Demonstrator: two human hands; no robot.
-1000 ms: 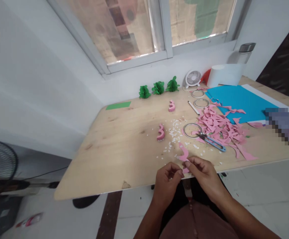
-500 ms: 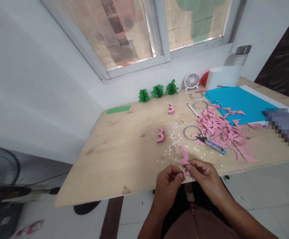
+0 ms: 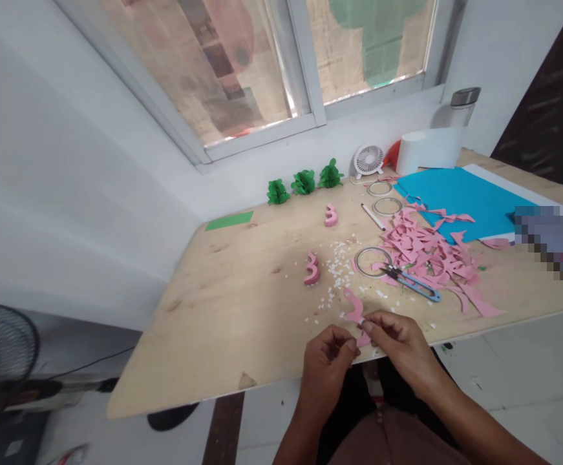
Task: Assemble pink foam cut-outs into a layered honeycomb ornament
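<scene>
1. Evidently, the right hand (image 3: 397, 339) pinches a wavy pink piece (image 3: 354, 306) between thumb and finger, near the front edge of the bench (image 3: 223, 310).
2. The piece's upper end points away from the person, towards scattered white bits (image 3: 340, 263).
3. The left hand (image 3: 329, 354) is curled, thumb drawn to the fingers, beside the piece's lower end (whether it grips anything, I cannot tell).
4. One pink stack (image 3: 313, 275) lies left of the bits; a second stack (image 3: 330, 217) sits farther back.
5. To the right, dark-bladed snips (image 3: 398, 276) with blue handles reach over a metal ring (image 3: 356, 261), beside a heap of pink scraps (image 3: 410, 242).
6. Behind, three green paper shapes (image 3: 303, 183) stand left of a small white fan (image 3: 368, 160).
</scene>
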